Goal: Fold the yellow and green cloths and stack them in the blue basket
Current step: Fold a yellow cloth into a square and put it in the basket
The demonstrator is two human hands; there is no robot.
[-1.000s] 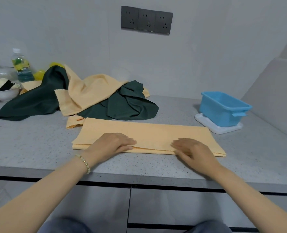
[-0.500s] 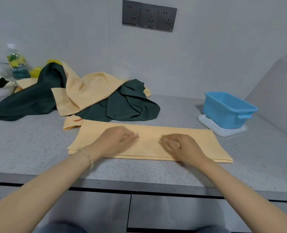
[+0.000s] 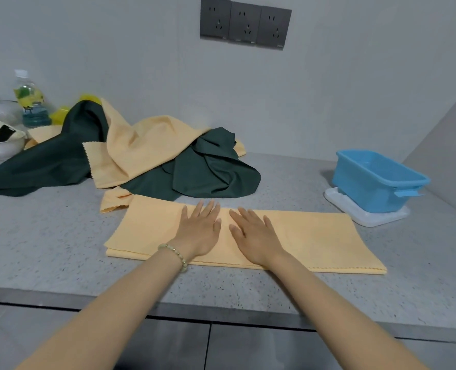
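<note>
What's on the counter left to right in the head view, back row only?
White bowl → plastic bottle → pile of green and yellow cloths → blue basket on its white tray.

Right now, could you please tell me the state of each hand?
Left hand: open, palm flat on the folded yellow cloth, holding nothing.
Right hand: open, palm flat on the same cloth, holding nothing.
</note>
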